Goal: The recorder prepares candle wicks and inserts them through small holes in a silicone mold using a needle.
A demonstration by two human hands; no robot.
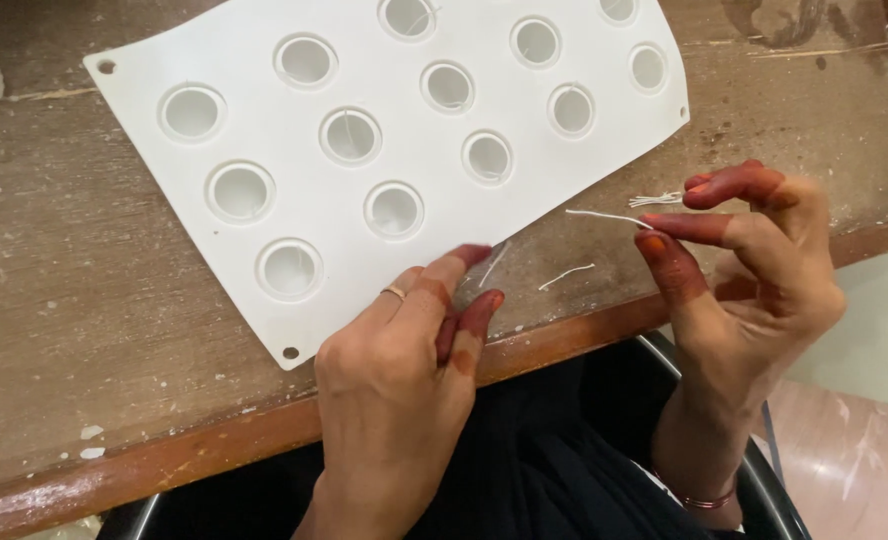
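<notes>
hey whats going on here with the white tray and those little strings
A person sits at a worn wooden table with a white mould tray of round cavities lying flat on it. The right hand pinches a short white wick between its fingertips, held just above the table. The left hand rests at the tray's near edge. More cut wick pieces lie loose on the wood between the hands.

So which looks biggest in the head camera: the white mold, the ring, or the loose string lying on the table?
1. white mold, by far the largest, though cut off at the top.
2. loose string, a short thin piece.
3. ring on the left hand, smallest; it sits nearer the camera, yet looks tinier.
</notes>
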